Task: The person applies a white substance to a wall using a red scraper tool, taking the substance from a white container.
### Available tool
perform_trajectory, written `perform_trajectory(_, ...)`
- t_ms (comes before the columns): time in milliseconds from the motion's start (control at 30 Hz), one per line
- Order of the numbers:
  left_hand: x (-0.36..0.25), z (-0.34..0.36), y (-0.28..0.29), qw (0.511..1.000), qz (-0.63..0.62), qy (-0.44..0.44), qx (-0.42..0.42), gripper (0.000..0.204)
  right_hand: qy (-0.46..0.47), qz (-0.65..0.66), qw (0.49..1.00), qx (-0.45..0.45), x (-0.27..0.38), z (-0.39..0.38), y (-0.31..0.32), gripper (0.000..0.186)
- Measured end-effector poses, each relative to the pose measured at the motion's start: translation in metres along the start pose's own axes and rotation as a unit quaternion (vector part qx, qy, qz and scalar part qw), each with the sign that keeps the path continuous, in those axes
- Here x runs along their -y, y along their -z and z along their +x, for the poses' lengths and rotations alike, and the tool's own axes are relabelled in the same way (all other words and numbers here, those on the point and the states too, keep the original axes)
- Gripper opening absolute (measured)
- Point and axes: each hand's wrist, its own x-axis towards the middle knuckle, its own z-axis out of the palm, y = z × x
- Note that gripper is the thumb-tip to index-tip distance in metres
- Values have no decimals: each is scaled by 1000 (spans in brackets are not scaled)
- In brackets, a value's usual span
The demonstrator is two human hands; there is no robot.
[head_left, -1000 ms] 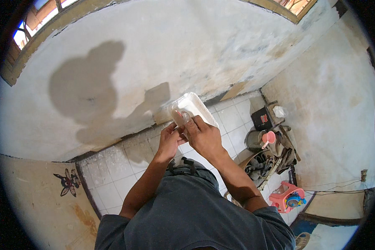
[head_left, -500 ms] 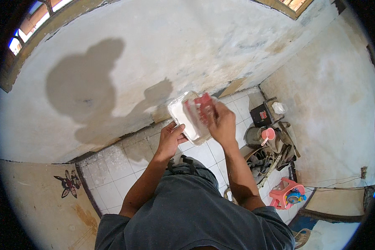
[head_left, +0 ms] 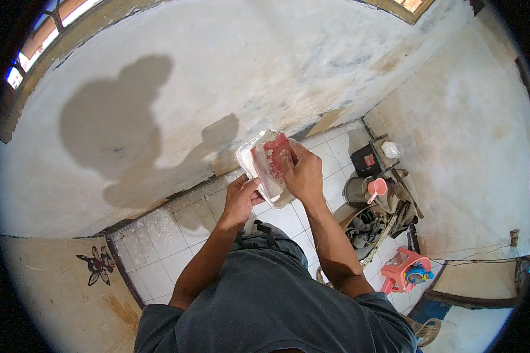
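Note:
A shallow white tray (head_left: 245, 152) with rounded corners is held out in front of me, with white paste in it. My left hand (head_left: 239, 201) grips its near-left edge, thumb on top and fingers underneath. A flat red scraper (head_left: 271, 155), smeared with white, lies over the tray's right part. My right hand (head_left: 305, 175) is closed on the scraper's right side. Part of the tray's right side is hidden behind the scraper and this hand.
A stained, patched wall (head_left: 218, 76) rises close ahead. To the right stand a black box (head_left: 366, 166), a grey bucket (head_left: 355, 192) with a pink dipper (head_left: 377, 187), a heap of dark items (head_left: 366, 226) and a pink plastic stool (head_left: 401, 267). White floor tiles (head_left: 159, 259) lie below.
The scraper has shifted slightly left and down over the tray, and my right hand has come lower with it. My left hand keeps its grip on the tray.

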Motion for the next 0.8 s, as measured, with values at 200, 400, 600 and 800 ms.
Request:
perform_trajectory(200,-3,0,0,999,-32,-13,-13,37,-39,-22,999,-22,4,8,10,22)
perform_trajectory(400,-4,2,0,999,-41,-6,-28,37,23,-6,1000,-19,16,7,8,23)
perform_trajectory(600,-7,1,0,999,-34,-9,-7,38,69,-121,989,-39,1,13,19,25)
perform_trajectory(800,-7,-1,-4,1000,-2,1,-18,39,108,-227,968,2,4,3,20,16)
